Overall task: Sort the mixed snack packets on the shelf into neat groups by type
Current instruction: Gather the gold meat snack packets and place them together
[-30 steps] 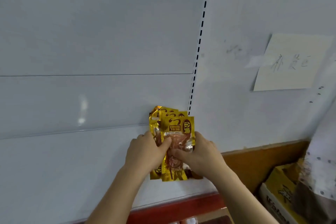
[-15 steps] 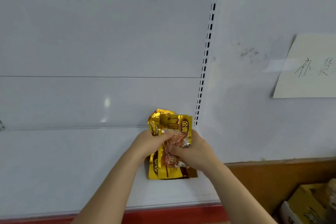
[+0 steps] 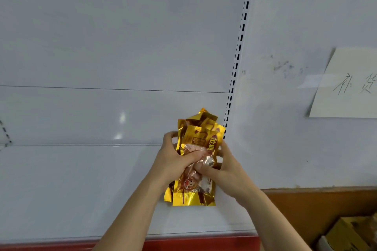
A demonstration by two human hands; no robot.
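- gold snack packets (image 3: 196,138) look more fanned at the top than a second ago
- long axis upright (logos up), on the white shelf (image 3: 71,189)
- left hand (image 3: 173,161) and right hand (image 3: 221,167) both grip the bunch

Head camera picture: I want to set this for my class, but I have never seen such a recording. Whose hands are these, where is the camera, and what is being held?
There is no machine here. A person wears one camera on the head; it looks forward and down at that person's own bare hands. The left hand and right hand together grip a bunch of gold packets, all seemingly of one kind, standing on a white shelf near its slotted upright. A handwritten note is stuck to the wall on the right, and a cardboard box sits in the lower right corner.
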